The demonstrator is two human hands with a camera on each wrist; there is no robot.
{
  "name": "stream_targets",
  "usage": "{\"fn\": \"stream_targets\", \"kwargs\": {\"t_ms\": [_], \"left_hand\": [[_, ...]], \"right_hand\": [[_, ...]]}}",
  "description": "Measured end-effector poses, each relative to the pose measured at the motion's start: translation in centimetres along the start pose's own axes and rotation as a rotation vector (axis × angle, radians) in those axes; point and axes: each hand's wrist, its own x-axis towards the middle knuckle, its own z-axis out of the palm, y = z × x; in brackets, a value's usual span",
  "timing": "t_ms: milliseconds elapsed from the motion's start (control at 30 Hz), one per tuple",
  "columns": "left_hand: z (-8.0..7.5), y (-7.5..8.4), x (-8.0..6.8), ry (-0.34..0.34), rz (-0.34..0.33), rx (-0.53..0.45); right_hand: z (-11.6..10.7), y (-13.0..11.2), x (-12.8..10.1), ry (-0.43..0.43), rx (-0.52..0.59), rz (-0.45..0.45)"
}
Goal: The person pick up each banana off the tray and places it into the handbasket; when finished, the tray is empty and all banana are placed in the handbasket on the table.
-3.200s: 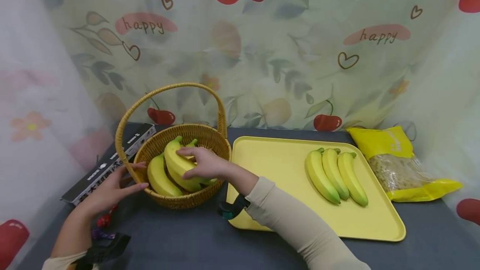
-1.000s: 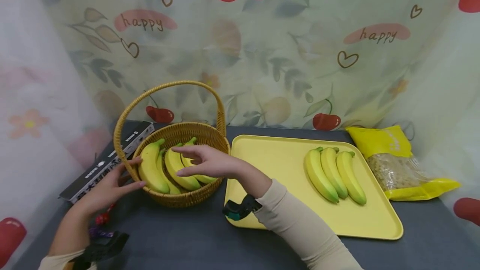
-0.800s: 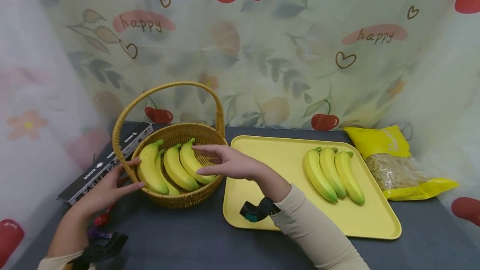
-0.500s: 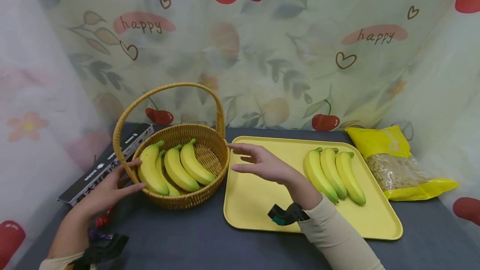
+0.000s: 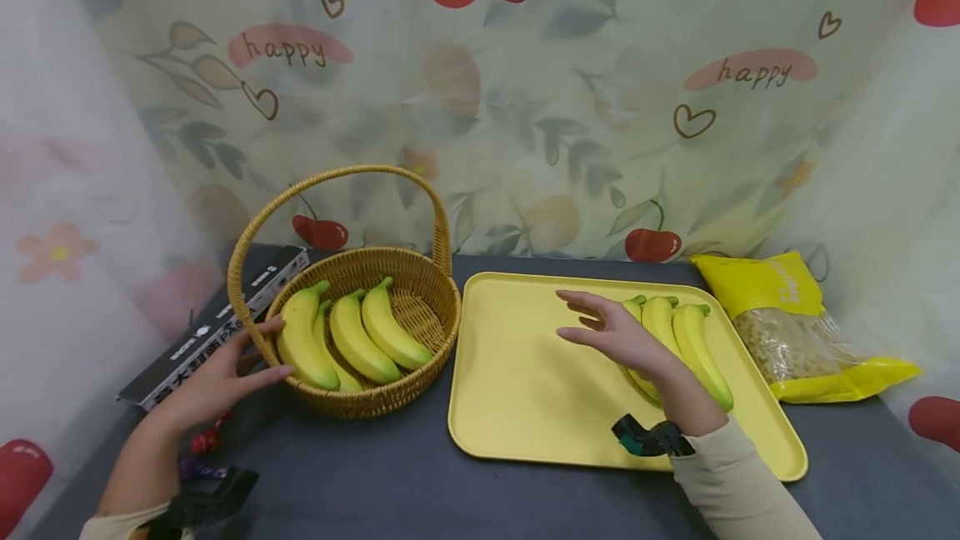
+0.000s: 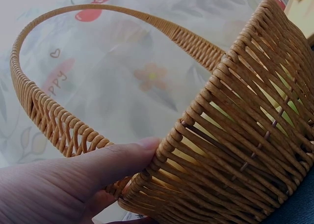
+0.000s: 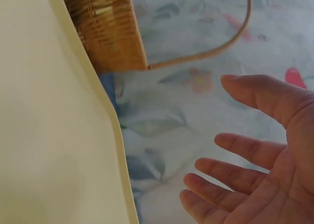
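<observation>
— Since we're rushing, head view first: what's each hand doing?
— Left hand rests against the wicker basket, fingers straight on its side; three bananas lie inside. Right hand hovers flat and empty over the banana bunch on the yellow tray. A yellow bag sits on the surface beside the tray.
— Left wrist view?
— Thumb pressed to the basket's weave, not curled round it.
— Right wrist view?
— Palm open, fingers spread, nothing held.
— Handling?
— Bunch looks light, firm, smooth-skinned; I'd wrap round its middle.
</observation>
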Motion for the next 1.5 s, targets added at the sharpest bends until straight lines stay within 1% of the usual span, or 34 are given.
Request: {"fn": "stream_targets", "kwargs": {"t_ms": [333,600,867,1033,1133,1267,1500], "left_hand": [[0.0,0.0,0.0,-0.006,0.007,-0.003],[0.0,-0.1,0.1,-0.004,0.019,-0.008],[0.1,-0.1,0.0,-0.003,0.022,-0.008],[0.0,0.0,0.0,-0.004,0.018,-0.007],[0.0,0.0,0.0,-0.001,0.019,-0.002],[0.0,0.1,0.0,-0.002,0.018,-0.001],[0.0,0.0,0.0,-0.008,0.009,-0.018]], "right_hand": [[-2.8,2.7,-2.4,0.119,-0.057,0.107],[-3.6,4.8,-3.3,0.148,-0.068,0.156],[-3.2,6.7,-3.1,0.175,-0.068,0.164],[-2.6,7.3,-2.6,0.198,-0.066,0.157],[-2.2,7.5,-2.4,0.22,-0.116,0.152],[-1.7,8.1,-2.4,0.228,-0.193,0.163],[-1.2,8.5,-2.4,0.222,-0.261,0.138]]}}
